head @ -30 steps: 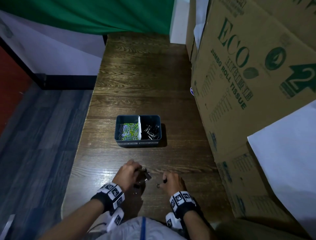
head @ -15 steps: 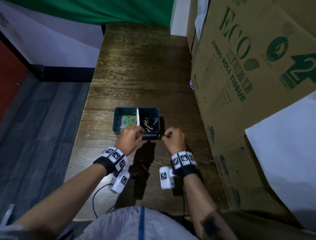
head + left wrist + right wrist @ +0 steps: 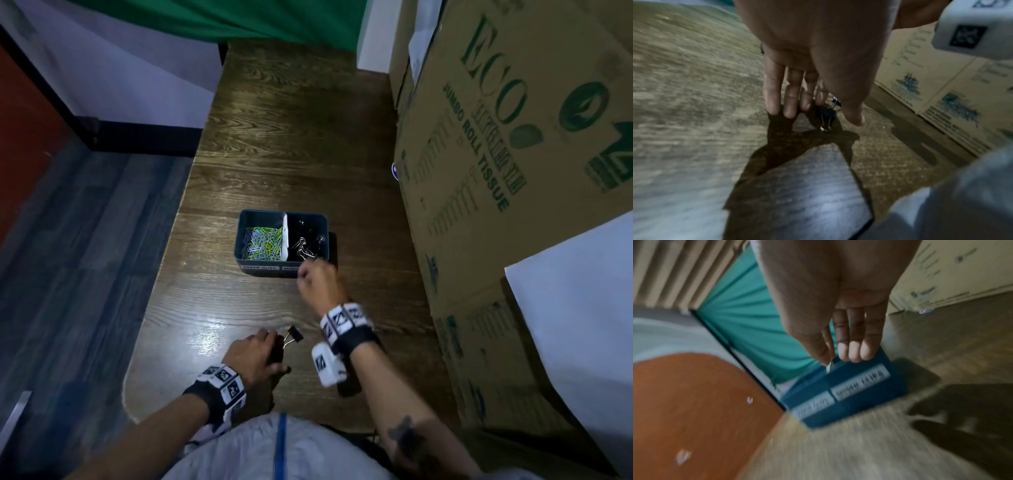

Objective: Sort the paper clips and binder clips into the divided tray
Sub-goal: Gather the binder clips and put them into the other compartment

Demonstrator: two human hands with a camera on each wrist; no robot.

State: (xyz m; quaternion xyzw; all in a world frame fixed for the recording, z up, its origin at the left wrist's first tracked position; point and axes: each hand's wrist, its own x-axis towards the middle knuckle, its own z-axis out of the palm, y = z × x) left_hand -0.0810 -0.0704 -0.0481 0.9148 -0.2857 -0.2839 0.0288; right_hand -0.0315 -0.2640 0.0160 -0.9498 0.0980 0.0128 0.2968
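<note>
Dark wood desk (image 3: 274, 137) carries the divided tray (image 3: 245, 240): coloured paper clips (image 3: 263, 241) left, binder clips (image 3: 306, 248) right, kinds apart. Right hand (image 3: 318, 282) hangs at the near rim, its grip too blurred to tell. Left hand (image 3: 253, 354), fingers straight and spread, reaches a loose black binder clip (image 3: 294, 335) lying near the desk's front edge.
</note>
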